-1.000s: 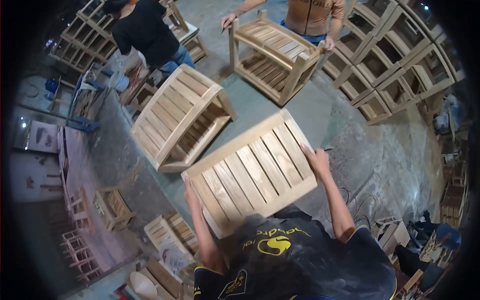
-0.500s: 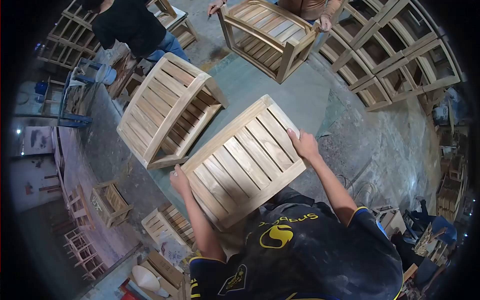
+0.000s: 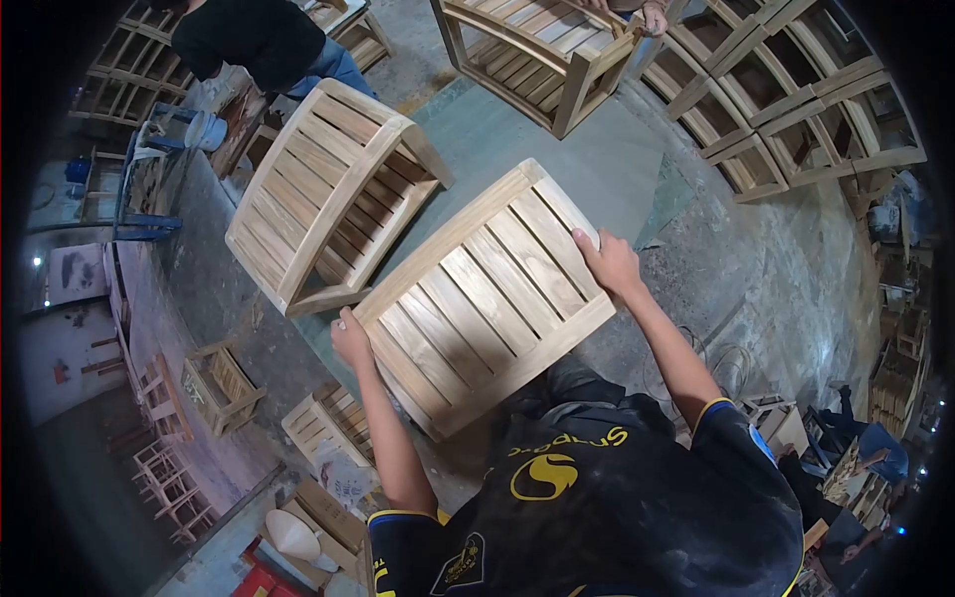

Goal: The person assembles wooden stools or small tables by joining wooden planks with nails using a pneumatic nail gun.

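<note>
Slats face up between my two hands, and I have the bench [image 3: 477, 298] by its short ends. My left hand [image 3: 350, 338] is partly closed on the left end, fingers bent around the rail. My right hand [image 3: 612, 264] is partly open on the opposite end, thumb along the top edge; how far the other fingers reach underneath is hidden. Gripping both ends probably keeps the weight even and the long rails from dipping — that is my reading of it. The bench is in front of me, over the near part of the green sheet [image 3: 597, 149], turned at a slant; whether it touches the floor I can't tell.

Just beside its left far side is a second bench [image 3: 328, 189], on the sheet's left edge, its open side turned toward mine. Toward the far edge a third bench [image 3: 532, 75] stands upright, with a co-worker's hand [image 3: 655, 18] at its corner.

Mine is pale, bare wood — straight slats with narrow dark gaps, framed by wider rails. Grain shows along the slats, light shines off the middle ones, and a soft shadow falls near my body.
</note>
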`<state>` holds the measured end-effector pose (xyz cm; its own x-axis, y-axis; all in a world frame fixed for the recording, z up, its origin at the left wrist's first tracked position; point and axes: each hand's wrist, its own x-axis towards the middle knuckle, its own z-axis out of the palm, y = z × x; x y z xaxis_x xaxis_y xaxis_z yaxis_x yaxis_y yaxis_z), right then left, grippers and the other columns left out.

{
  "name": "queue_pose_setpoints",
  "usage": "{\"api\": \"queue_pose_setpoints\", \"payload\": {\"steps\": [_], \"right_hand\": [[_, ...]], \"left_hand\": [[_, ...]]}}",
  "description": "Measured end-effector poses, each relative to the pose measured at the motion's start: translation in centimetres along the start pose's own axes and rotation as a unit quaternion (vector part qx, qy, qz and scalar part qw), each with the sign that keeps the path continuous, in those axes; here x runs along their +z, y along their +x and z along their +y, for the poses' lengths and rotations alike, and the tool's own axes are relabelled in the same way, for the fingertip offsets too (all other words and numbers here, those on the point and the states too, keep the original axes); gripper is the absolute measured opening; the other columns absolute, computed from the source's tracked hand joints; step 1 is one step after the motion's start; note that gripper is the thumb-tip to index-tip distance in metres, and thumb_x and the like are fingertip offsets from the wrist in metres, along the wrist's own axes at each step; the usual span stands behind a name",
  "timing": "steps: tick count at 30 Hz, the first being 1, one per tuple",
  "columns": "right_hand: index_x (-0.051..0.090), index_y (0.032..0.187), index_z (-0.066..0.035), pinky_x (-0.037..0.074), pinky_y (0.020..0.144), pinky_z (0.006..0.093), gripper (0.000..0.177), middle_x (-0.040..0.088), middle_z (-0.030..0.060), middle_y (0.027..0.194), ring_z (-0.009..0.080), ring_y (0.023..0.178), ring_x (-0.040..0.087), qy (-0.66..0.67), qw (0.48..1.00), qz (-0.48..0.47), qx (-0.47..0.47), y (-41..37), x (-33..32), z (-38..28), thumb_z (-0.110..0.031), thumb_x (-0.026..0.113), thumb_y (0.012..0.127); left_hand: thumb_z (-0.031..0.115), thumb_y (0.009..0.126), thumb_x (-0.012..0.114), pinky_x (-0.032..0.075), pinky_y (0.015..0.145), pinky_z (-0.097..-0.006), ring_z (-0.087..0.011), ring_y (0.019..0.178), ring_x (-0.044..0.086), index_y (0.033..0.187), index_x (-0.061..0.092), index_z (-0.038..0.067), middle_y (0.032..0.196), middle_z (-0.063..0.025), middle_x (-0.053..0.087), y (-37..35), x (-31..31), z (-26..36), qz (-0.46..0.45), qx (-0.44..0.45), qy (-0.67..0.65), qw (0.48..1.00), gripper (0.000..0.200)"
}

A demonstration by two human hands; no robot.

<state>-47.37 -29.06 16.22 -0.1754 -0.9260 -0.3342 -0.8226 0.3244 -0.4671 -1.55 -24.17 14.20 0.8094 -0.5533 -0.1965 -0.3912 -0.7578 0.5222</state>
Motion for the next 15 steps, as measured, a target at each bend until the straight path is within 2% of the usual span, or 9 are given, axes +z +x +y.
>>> {"api": "queue_pose_setpoints", "payload": {"steps": [4,10,15], "right_hand": [[0.063,0.1,0.007,0.05,0.08,0.0502,0.082,0.065,0.0311,0.088,0.0444,0.09,0.065,0.029,0.999,0.013,0.029,-0.4,0.0,0.1,-0.071,0.043,0.085],[0.064,0.1,0.009,0.05,0.082,0.0474,0.089,0.066,0.0295,0.09,0.0417,0.091,0.066,0.118,0.991,-0.045,0.053,0.3,-0.2,1.1,-0.077,0.047,0.079],[0.065,0.097,0.009,0.05,0.082,0.0465,0.09,0.066,0.03,0.09,0.0419,0.091,0.066,0.103,0.993,-0.034,0.046,0.4,0.1,1.2,-0.077,0.047,0.079]], "left_hand": [[0.054,0.089,0.045,0.043,0.09,-0.0485,-0.0432,0.106,0.058,0.108,0.063,0.0,0.108,-0.0256,0.065,-0.5,-0.5,0.3,-0.006,-0.012,0.003,1.0,0.06],[0.061,0.09,0.041,0.041,0.094,-0.048,-0.0417,0.111,0.056,0.115,0.06,0.002,0.114,-0.0246,0.063,-1.1,-0.5,-0.3,-0.021,-0.026,-0.044,0.998,0.067],[0.059,0.091,0.041,0.041,0.094,-0.0474,-0.0417,0.109,0.057,0.116,0.06,0.0,0.113,-0.0247,0.063,-0.8,-0.3,-0.5,-0.02,-0.034,-0.029,0.999,0.067]]}}
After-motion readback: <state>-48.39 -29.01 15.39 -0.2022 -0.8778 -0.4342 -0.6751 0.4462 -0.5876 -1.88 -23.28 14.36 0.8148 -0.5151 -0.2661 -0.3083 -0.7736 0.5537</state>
